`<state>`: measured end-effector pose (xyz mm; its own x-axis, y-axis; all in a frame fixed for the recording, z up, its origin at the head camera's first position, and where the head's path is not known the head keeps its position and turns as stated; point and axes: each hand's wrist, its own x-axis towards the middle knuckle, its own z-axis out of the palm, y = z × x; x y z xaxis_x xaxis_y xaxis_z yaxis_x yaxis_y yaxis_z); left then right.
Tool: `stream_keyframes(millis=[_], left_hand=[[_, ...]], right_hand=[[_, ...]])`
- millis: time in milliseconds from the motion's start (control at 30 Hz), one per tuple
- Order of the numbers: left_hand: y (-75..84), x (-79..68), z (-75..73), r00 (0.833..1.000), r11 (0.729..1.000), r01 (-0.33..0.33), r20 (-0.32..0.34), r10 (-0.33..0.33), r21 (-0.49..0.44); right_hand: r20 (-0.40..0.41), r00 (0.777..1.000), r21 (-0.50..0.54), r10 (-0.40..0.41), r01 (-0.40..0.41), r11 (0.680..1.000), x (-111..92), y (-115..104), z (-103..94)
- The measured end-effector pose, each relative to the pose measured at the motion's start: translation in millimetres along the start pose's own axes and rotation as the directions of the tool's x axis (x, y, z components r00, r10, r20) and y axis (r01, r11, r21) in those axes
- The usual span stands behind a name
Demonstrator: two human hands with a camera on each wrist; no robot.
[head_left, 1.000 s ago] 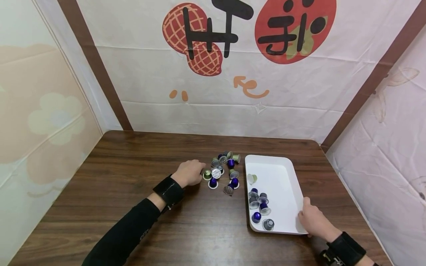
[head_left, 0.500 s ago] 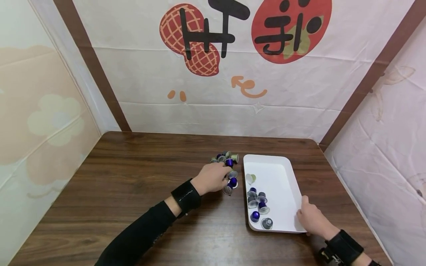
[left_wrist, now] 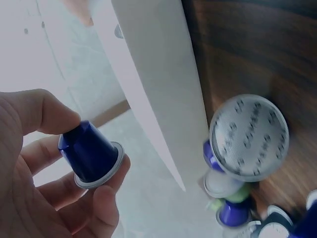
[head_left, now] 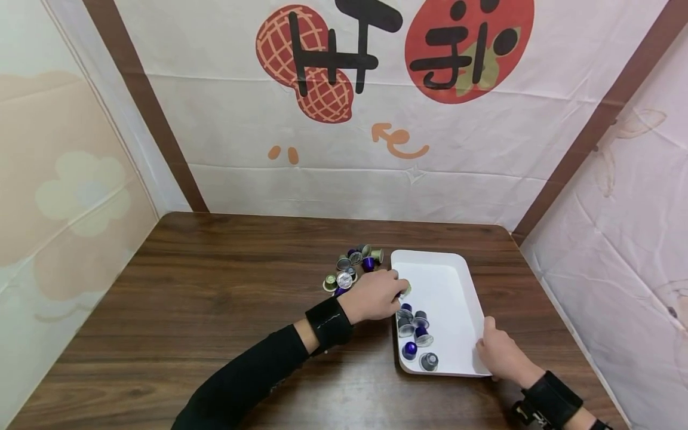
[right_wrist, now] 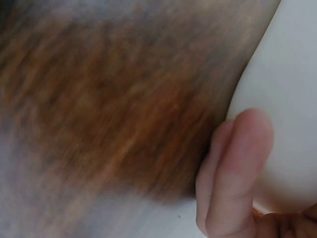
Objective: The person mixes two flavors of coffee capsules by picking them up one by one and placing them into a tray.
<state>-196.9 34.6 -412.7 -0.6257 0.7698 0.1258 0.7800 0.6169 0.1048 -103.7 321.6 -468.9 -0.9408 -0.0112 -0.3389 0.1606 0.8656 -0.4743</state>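
My left hand (head_left: pixel 374 294) pinches a dark blue coffee capsule (left_wrist: pixel 91 151) between thumb and fingers, over the left edge of a white tray (head_left: pixel 451 298). In the left wrist view the capsule's silver rim faces down and to the right. At the tray's near right corner, my right hand (head_left: pixel 505 355) grips the rim; the right wrist view shows its fingers (right_wrist: pixel 240 158) against the tray's edge. Inside the tray, several blue and grey capsules (head_left: pixel 423 337) lie along the left side. A pale green one (head_left: pixel 407 289) is partly hidden behind my left hand.
Left of the tray, a loose cluster of green, blue and grey capsules (head_left: pixel 344 279) lies on the brown wooden table (head_left: pixel 242 269). My left hand hides part of it. Printed fabric (head_left: pixel 322 185) hangs behind the table and on both sides.
My left hand has moved right from the cluster's left side, across it, to the tray's left edge, now with a blue capsule in its fingers. The right hand stays on the tray.
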Motion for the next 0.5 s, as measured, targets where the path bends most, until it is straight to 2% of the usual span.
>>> stream_keyframes(millis=[267, 500], left_hand=[[15.2, 17.3, 5.5, 0.997, 0.999, -0.033, 0.069, 0.035, -0.033], [20.4, 27.8, 14.4, 0.995, 0.998, -0.044, 0.083, 0.046, -0.034]], right_hand=[[-0.005, 1.0, -0.005, -0.006, 0.006, 1.0, 1, -1, -1.1], [0.002, 1.0, 0.002, 0.001, -0.001, 1.0, 1, -1, -0.7]])
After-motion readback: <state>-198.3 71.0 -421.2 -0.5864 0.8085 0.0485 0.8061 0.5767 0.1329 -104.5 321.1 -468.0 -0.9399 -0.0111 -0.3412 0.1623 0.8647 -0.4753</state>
